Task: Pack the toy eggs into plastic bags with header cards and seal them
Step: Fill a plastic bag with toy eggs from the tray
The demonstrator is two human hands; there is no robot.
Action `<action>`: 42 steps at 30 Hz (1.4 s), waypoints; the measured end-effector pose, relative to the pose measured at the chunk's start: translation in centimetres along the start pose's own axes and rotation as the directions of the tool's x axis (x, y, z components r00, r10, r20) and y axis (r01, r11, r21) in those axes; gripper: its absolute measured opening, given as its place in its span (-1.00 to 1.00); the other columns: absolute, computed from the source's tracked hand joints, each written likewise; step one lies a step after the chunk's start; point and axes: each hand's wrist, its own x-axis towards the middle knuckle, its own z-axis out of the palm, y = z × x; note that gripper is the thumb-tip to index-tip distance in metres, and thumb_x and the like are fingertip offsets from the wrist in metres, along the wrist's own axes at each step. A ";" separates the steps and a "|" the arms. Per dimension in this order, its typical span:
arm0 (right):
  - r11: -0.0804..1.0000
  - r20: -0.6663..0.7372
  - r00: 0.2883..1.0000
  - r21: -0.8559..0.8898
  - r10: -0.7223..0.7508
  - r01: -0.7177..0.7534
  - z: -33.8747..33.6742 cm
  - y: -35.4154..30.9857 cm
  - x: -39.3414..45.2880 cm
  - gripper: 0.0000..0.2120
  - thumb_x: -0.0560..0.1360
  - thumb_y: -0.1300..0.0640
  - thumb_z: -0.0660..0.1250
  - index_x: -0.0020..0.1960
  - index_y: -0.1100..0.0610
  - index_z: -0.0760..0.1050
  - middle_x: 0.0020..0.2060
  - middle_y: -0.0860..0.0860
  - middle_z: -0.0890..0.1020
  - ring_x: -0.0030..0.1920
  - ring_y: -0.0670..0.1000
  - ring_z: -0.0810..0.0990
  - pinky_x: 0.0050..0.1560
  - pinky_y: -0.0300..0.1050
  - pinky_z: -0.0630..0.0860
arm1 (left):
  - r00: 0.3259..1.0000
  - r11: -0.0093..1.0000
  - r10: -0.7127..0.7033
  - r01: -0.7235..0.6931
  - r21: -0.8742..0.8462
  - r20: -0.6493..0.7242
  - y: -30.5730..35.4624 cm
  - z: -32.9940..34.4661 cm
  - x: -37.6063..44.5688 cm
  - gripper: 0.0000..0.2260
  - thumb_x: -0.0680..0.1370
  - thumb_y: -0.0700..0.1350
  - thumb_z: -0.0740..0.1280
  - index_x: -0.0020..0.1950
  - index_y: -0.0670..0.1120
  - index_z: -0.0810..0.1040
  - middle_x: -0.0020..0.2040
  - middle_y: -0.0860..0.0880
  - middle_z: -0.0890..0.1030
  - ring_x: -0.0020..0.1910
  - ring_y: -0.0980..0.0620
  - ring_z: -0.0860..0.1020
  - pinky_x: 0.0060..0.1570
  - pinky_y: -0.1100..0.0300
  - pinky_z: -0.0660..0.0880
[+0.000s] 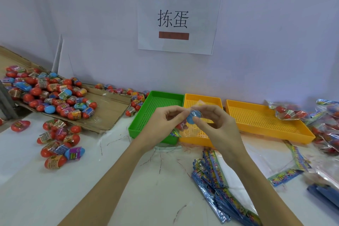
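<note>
You are mid-fill: your left hand [161,121] and right hand [214,124] pinch a clear plastic bag [189,130] with their fingers, a blue toy egg [192,116] inside, above the trays near the tabletop's far edge. Next, probably seal it.

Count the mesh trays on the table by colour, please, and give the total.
Green tray: 1
Orange trays: 2 (middle one, partly behind the hands, and the right one)
Total: 3 trays
</note>
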 end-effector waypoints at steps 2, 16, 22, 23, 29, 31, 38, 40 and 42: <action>0.997 0.014 1.000 -0.077 0.013 -0.012 -0.1 0.1 0.0 -0.74 0.49 0.06 0.54 0.16 -0.07 0.62 0.08 -0.24 0.69 0.15 -0.21 0.63 0.12 -0.13 0.64 | 1.000 1.000 -0.010 0.010 -0.002 -0.003 -0.1 0.0 0.0 -0.75 0.61 0.02 0.39 0.18 -0.07 0.72 -0.05 -0.12 0.75 -0.15 0.02 0.71 -0.12 0.24 0.63; 0.989 0.126 0.984 -0.093 0.129 -0.118 -0.1 0.3 -0.2 -0.92 0.57 0.07 0.45 0.05 0.02 0.68 -0.12 -0.13 0.72 -0.09 -0.16 0.68 -0.11 -0.34 0.56 | 0.998 0.999 0.024 -0.022 0.028 -0.062 0.0 -0.4 0.2 -0.76 0.54 -0.10 0.52 0.21 -0.04 0.71 0.07 0.02 0.76 0.11 0.04 0.71 0.12 0.18 0.64; 0.990 0.213 0.973 -0.124 0.089 -0.064 0.0 -0.5 -0.4 -0.87 0.63 0.17 0.38 0.03 0.04 0.71 -0.14 -0.05 0.72 -0.08 -0.08 0.66 -0.05 -0.23 0.58 | 0.996 0.999 0.017 -0.013 0.049 -0.082 0.1 -0.8 0.1 -0.68 0.44 0.00 0.60 0.17 0.00 0.72 0.05 0.08 0.75 0.13 0.11 0.68 0.17 0.16 0.60; 0.992 0.220 0.971 -0.111 0.090 -0.067 0.0 -0.6 -0.5 -0.88 0.62 0.19 0.39 0.02 0.05 0.70 -0.15 -0.04 0.73 -0.08 -0.06 0.67 -0.05 -0.21 0.60 | 0.995 0.998 0.015 -0.009 0.064 -0.098 0.1 -0.8 0.2 -0.69 0.43 0.02 0.60 0.15 0.01 0.72 0.03 0.09 0.75 0.11 0.12 0.68 0.17 0.16 0.60; 0.957 0.107 0.989 -0.259 -0.105 0.130 -0.8 -1.1 -0.1 -0.84 0.53 0.23 0.49 0.07 0.02 0.69 -0.07 -0.19 0.74 0.03 -0.15 0.68 -0.07 -0.24 0.57 | 0.996 0.989 -0.060 0.051 0.135 0.062 0.3 -1.2 0.1 -0.68 0.47 0.03 0.60 0.17 -0.02 0.71 -0.01 0.03 0.75 -0.04 0.04 0.73 -0.04 0.21 0.65; 0.944 0.123 0.979 -0.269 -0.164 0.192 -0.8 -1.3 -0.2 -0.83 0.53 0.21 0.49 0.06 -0.01 0.70 -0.07 -0.20 0.73 0.02 -0.11 0.68 -0.10 -0.25 0.55 | 0.989 0.982 -0.077 0.053 0.181 0.124 0.5 -0.9 -0.1 -0.63 0.45 0.00 0.63 0.22 0.03 0.68 0.02 0.07 0.74 0.00 0.06 0.71 0.00 0.18 0.64; 0.951 0.059 0.971 -0.196 -0.231 0.239 -0.2 -1.9 -0.6 -0.89 0.58 0.11 0.41 0.05 -0.06 0.68 -0.12 -0.14 0.72 -0.12 -0.02 0.69 -0.14 -0.09 0.60 | 0.979 0.987 -0.083 0.054 0.153 0.187 0.8 -1.1 -0.2 -0.66 0.44 -0.09 0.64 0.19 -0.01 0.70 -0.03 -0.05 0.75 -0.19 -0.09 0.63 -0.01 -0.09 0.64; 0.956 -0.065 0.966 -0.176 -0.249 0.235 -0.6 -1.8 -0.5 -0.88 0.60 0.14 0.38 0.07 -0.04 0.65 -0.12 -0.13 0.72 -0.16 -0.01 0.73 -0.06 0.00 0.65 | 0.984 0.982 -0.092 0.064 0.177 0.154 0.5 -1.4 -0.2 -0.64 0.43 -0.08 0.64 0.20 -0.02 0.70 -0.08 0.00 0.74 -0.23 0.11 0.55 -0.10 0.12 0.58; 0.958 -0.147 0.952 -0.152 -0.267 0.245 -1.0 -1.9 -0.4 -0.86 0.63 0.18 0.34 0.07 -0.02 0.63 -0.11 -0.10 0.72 -0.13 -0.01 0.76 -0.12 -0.13 0.63 | 0.993 0.977 -0.093 0.078 0.197 0.067 0.6 -1.6 -0.1 -0.66 0.44 -0.05 0.64 0.19 0.02 0.70 -0.21 0.13 0.67 -0.27 0.17 0.51 -0.17 0.30 0.48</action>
